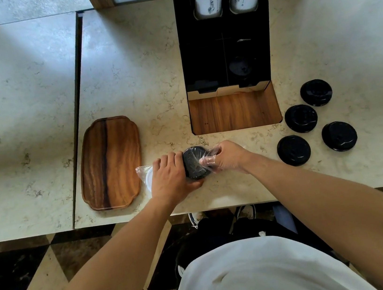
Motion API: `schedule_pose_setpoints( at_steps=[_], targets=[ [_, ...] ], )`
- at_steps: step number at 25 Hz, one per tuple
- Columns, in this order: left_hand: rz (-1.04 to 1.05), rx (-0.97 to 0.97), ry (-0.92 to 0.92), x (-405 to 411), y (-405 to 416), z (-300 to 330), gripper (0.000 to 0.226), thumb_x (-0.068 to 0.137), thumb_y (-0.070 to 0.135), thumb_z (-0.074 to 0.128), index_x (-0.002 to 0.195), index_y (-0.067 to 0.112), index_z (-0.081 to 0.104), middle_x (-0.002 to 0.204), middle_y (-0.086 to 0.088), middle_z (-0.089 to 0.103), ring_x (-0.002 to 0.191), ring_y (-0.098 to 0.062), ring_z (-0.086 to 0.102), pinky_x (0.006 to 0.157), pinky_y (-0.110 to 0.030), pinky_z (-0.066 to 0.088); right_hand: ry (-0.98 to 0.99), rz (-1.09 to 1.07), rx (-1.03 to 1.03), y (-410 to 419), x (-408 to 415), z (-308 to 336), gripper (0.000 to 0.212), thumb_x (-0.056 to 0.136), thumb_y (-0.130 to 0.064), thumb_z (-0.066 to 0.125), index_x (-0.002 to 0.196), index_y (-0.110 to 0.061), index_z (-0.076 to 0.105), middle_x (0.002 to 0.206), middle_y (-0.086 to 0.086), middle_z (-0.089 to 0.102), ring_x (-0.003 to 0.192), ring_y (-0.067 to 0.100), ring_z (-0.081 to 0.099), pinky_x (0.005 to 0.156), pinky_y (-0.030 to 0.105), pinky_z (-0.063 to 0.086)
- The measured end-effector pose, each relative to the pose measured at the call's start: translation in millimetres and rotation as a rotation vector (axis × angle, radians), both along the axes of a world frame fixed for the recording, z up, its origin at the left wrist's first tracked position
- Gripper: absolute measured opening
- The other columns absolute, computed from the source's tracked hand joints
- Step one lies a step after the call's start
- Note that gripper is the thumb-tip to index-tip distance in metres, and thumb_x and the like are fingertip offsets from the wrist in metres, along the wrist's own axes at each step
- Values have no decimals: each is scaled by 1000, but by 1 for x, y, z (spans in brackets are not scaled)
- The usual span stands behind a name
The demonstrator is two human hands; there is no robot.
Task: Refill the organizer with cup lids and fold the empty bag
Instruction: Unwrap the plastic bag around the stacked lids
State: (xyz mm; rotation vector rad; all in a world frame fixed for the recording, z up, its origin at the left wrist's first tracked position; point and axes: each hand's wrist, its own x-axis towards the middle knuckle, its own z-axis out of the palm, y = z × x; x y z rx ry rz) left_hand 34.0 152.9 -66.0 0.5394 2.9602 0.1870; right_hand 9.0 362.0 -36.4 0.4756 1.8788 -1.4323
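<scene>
Black cup lids (pixel 194 166) in a clear bag (pixel 208 159) are gripped by the left hand (pixel 169 178); the bag's mouth is pinched by the right hand (pixel 226 156). Four lids (pixel 301 118) lie near the organizer (pixel 226 49).

Black lids (pixel 301 118) at three o'clock on a cream marbled worktop (pixel 137 66); black organizer (pixel 225 41); streaked brown wooden tray (pixel 110 163); clear bag (pixel 208 158).
</scene>
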Motion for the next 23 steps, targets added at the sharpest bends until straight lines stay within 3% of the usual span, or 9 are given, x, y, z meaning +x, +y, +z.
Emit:
schedule_pose_setpoints(
  at_steps=[3, 6, 10, 14, 17, 19, 23],
  targets=[
    [7, 6, -8, 0, 0, 2, 103, 66, 88, 42, 133, 10, 48, 118, -6, 58, 108, -28, 53, 103, -45, 39, -5, 13, -1, -1, -2, 4, 17, 86, -21, 83, 88, -5, 77, 76, 13, 75, 60, 15, 68, 55, 26, 55],
    [-7, 12, 4, 0, -1, 3, 97, 70, 87, 40, 130, 12, 51, 116, -6, 59, 107, -28, 54, 101, -44, 40, 19, -22, 9, 6, -1, 7, 19, 85, -22, 83, 93, -7, 74, 91, 18, 76, 69, 20, 67, 69, 35, 58],
    [-17, -23, 1, 0, -2, 1, 87, 78, 82, 45, 136, 17, 47, 119, -6, 58, 110, -28, 53, 103, -44, 39, 12, -121, 23, 25, -1, 8, 42, 80, -23, 87, 112, -3, 67, 99, 14, 74, 76, 18, 65, 66, 30, 55],
    [-42, -38, 35, 2, -3, 0, 77, 87, 78, 39, 144, 27, 44, 114, -9, 58, 106, -31, 54, 99, -46, 41, 44, -150, 77, 45, -6, 8, 32, 84, -29, 84, 108, -13, 73, 108, 13, 76, 85, 21, 69, 74, 33, 57],
    [-54, -50, 44, 1, -3, 0, 69, 90, 74, 38, 143, 30, 47, 112, -9, 58, 103, -31, 54, 97, -46, 41, 41, -184, -1, 48, -7, 10, 16, 91, -26, 78, 106, -27, 73, 116, 14, 74, 98, 30, 75, 88, 49, 62],
    [-55, -63, 44, 2, -2, 0, 66, 92, 72, 44, 142, 29, 50, 112, -9, 58, 103, -31, 54, 96, -46, 41, 46, -160, -34, 45, -4, 10, 17, 91, -25, 77, 106, -32, 71, 117, 11, 73, 100, 28, 74, 88, 46, 63],
    [-51, -75, 35, 1, -2, 1, 64, 91, 69, 50, 140, 28, 53, 113, -9, 58, 103, -31, 54, 95, -45, 40, 24, -148, -78, 39, 0, 4, 44, 82, -14, 85, 122, -16, 65, 119, 10, 68, 112, 29, 67, 99, 47, 58]
  ],
)
